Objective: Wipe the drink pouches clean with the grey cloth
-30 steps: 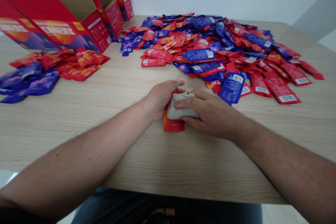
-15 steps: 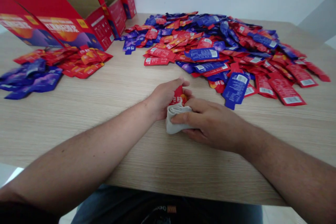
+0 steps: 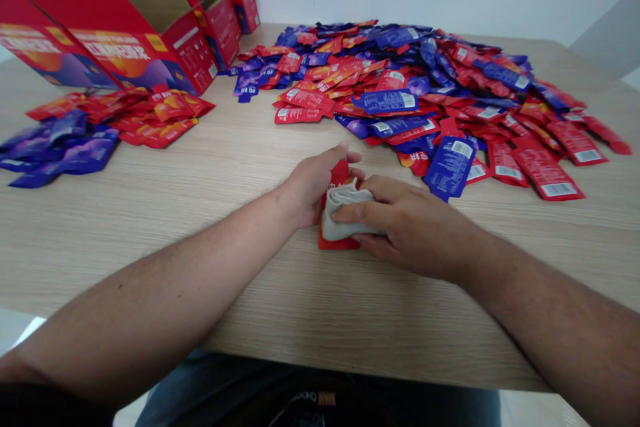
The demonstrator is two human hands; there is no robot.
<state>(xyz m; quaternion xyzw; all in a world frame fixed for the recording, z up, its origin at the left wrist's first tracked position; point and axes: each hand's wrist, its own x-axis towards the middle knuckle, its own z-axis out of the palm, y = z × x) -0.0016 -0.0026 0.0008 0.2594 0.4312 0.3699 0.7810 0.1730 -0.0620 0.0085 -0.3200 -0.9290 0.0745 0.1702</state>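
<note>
At the middle of the table, my left hand (image 3: 313,187) is closed on a red sachet (image 3: 339,173) with white print, gripping it by its upper part. My right hand (image 3: 407,223) holds a folded whitish cloth (image 3: 345,217) pressed against the sachet's front. Most of the sachet is hidden behind the cloth; its orange-red lower end shows below. The left fingertips curl around behind the sachet and are partly hidden.
A big heap of red and blue sachets (image 3: 395,103) lies across the back. To the left are smaller piles of red sachets (image 3: 160,117) and blue sachets (image 3: 65,147). Open red cartons (image 3: 120,57) stand behind them. The table's front edge (image 3: 350,373) is near my lap.
My right hand has moved the cloth slightly up and to the right over the sachet, covering more of its print and uncovering its lower end. The left hand stays almost in place.
</note>
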